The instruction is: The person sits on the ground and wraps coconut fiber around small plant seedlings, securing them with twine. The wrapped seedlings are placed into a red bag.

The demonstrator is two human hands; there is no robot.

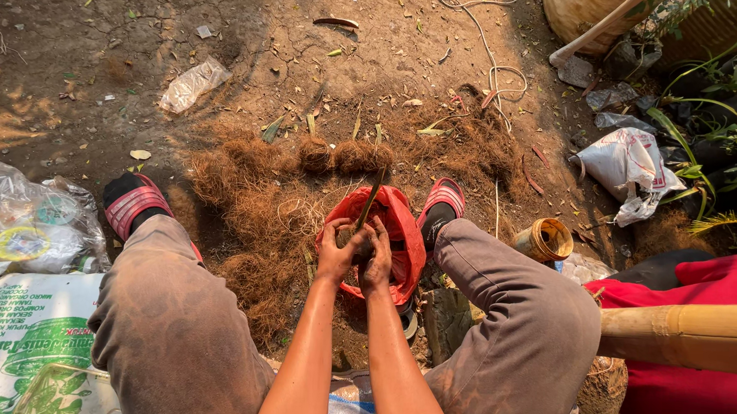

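Note:
I squat on bare earth, knees apart, and both hands meet between them over a red plastic bag (400,224). My left hand (337,253) and my right hand (377,260) are cupped together around a small brown clump with a thin green plant stem (370,200) rising from it. The fingers hide most of the clump. Beyond the bag lies a spread of brown coconut fibre (262,203) with several rounded fibre balls (338,155) along its far side.
A printed white sack (21,334) and a clear bag of bottles (33,228) lie at left. At right are a bamboo tube (544,239), a bamboo pole (691,332), red cloth (697,398), a white plastic bag (627,163), plants and a woven basket (579,14).

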